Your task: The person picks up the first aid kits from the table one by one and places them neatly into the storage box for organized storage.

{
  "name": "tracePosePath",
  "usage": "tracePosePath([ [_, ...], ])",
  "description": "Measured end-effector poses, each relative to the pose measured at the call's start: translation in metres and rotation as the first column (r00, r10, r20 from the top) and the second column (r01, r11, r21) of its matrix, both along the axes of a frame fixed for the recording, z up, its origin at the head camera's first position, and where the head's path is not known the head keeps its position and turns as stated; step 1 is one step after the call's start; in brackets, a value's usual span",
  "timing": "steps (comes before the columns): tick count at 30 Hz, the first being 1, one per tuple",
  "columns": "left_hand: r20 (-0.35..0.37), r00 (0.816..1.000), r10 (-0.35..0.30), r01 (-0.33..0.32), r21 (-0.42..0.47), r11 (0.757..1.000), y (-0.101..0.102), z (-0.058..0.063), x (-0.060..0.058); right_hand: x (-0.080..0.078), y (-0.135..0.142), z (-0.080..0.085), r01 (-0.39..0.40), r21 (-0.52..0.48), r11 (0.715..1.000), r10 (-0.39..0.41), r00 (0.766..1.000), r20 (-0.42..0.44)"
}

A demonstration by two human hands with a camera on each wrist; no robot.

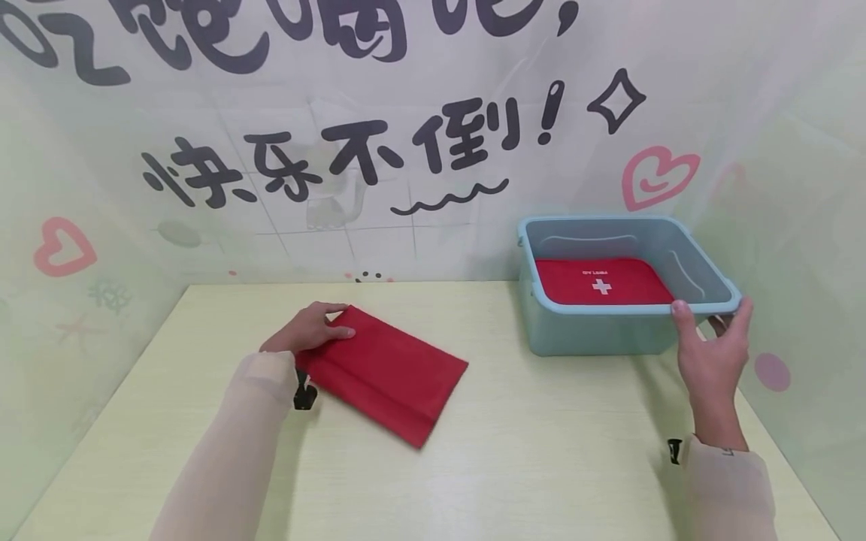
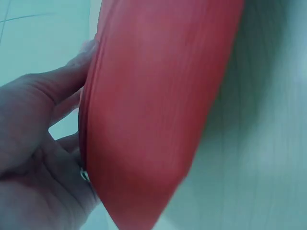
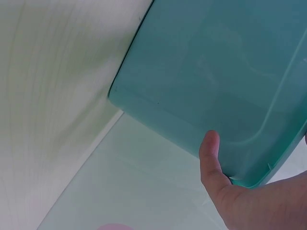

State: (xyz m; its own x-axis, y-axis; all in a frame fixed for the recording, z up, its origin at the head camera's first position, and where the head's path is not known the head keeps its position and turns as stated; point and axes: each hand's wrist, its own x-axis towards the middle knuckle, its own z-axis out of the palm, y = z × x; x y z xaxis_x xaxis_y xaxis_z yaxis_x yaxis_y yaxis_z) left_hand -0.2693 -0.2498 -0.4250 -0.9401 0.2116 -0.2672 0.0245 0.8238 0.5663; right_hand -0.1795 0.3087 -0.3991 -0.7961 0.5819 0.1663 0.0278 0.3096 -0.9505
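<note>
My left hand [image 1: 307,330] grips a flat red rectangular piece [image 1: 395,368] by its far left corner, with the thumb on top. It has a crease along its near side, and the left wrist view shows layered edges on the red piece [image 2: 148,96]. It lies slanted, close over the table. At the right, my right hand [image 1: 716,353] holds the near right corner of a blue-green plastic bin [image 1: 598,330], thumb on the outer wall in the right wrist view. Inside the bin is a red first aid pouch [image 1: 575,282] with a white cross.
The pale wood-grain table [image 1: 487,481] runs back to a wall sheet [image 1: 433,248] printed with large dark characters and hearts. Side sheets stand at left and right, the right one [image 1: 798,300] close to the bin. The bin stands near the table's back right corner.
</note>
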Motion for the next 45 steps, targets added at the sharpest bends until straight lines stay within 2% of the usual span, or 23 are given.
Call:
tracePosePath([
  [4, 0.033, 0.998, 0.045, -0.048, 0.098, 0.994, 0.005, -0.004, -0.002, -0.001, 0.0, 0.0, 0.006, 0.001, 1.0, -0.006, 1.0, -0.011],
  [9, 0.069, 0.994, 0.087, -0.099, 0.204, 0.974, 0.011, -0.006, -0.001, -0.001, 0.0, -0.001, 0.007, 0.003, 1.0, -0.007, 1.0, -0.019],
  [15, 0.083, 0.99, 0.114, -0.131, 0.24, 0.962, 0.015, -0.007, 0.003, -0.001, 0.0, -0.002, 0.0, 0.004, 1.0, 0.0, 1.0, -0.018],
  [25, 0.091, 0.991, 0.097, -0.12, 0.299, 0.947, 0.016, -0.007, 0.002, 0.0, -0.001, 0.0, -0.001, 0.006, 1.0, 0.001, 1.0, -0.027],
  [31, 0.126, 0.988, 0.089, -0.131, 0.381, 0.915, 0.018, -0.005, 0.0, 0.0, -0.001, -0.001, -0.003, 0.011, 1.0, 0.004, 0.999, -0.038],
  [37, 0.151, 0.984, 0.097, -0.155, 0.444, 0.883, 0.02, 0.004, 0.001, -0.001, -0.002, -0.001, 0.0, 0.015, 1.0, 0.001, 0.999, -0.047],
  [45, 0.157, 0.984, 0.087, -0.156, 0.514, 0.843, 0.024, 0.013, -0.002, 0.0, -0.001, -0.001, -0.001, 0.01, 1.0, 0.001, 0.999, -0.04],
])
